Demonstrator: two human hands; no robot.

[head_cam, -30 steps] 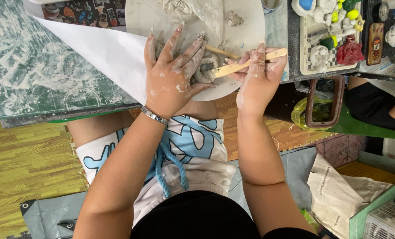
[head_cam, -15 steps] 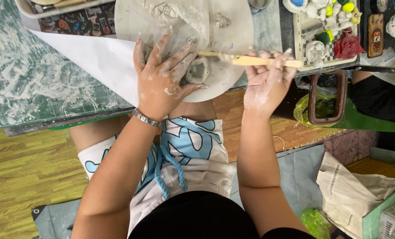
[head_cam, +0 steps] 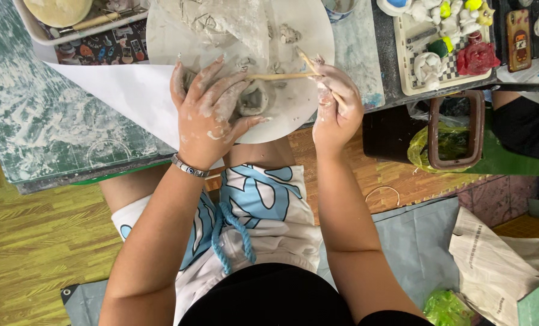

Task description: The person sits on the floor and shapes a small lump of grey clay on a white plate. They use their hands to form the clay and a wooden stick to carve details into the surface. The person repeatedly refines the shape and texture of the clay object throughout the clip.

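The left hand (head_cam: 208, 118), smeared with clay, lies fingers spread over a small clay piece (head_cam: 254, 101) on the round white board (head_cam: 299, 36), steadying it without a closed grip. At its three o'clock, the right hand (head_cam: 337, 108) has its fingers curled shut around a wooden modelling tool (head_cam: 276, 76), whose tip reaches toward nine o'clock onto the clay.

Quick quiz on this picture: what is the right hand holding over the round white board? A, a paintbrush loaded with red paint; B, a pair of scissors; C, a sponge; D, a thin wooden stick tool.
D: the right hand grips a thin wooden stick tool that reaches across to the small clay piece, which the left hand steadies on the round white board.
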